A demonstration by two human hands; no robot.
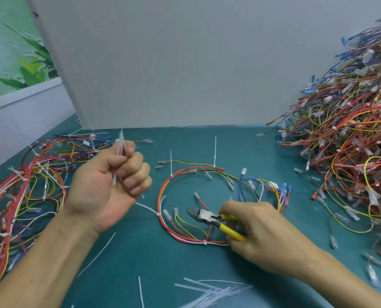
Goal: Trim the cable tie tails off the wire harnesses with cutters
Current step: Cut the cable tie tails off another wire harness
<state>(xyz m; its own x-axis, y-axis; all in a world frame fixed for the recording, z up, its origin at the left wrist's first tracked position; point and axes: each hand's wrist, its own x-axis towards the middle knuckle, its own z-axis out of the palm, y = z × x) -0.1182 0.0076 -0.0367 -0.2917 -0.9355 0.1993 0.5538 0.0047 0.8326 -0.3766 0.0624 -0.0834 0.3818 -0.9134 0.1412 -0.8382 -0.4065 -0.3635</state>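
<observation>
A looped wire harness (174, 223) of red, yellow and white wires lies mid-table on the teal mat. White cable tie tails (171, 162) stand up from its far side, and another tail sticks out at its left. My right hand (258, 232) grips yellow-handled cutters (209, 217) low over the loop, jaws apart and pointing left. My left hand (109, 181) is raised left of the harness, fingers curled round a small bunch of cut tie tails (121, 150).
A big heap of harnesses (349, 134) fills the right side. More harnesses (29, 185) lie spread at the left. Cut white tails (209, 290) litter the mat's front edge. A grey panel (185, 63) stands behind the work area.
</observation>
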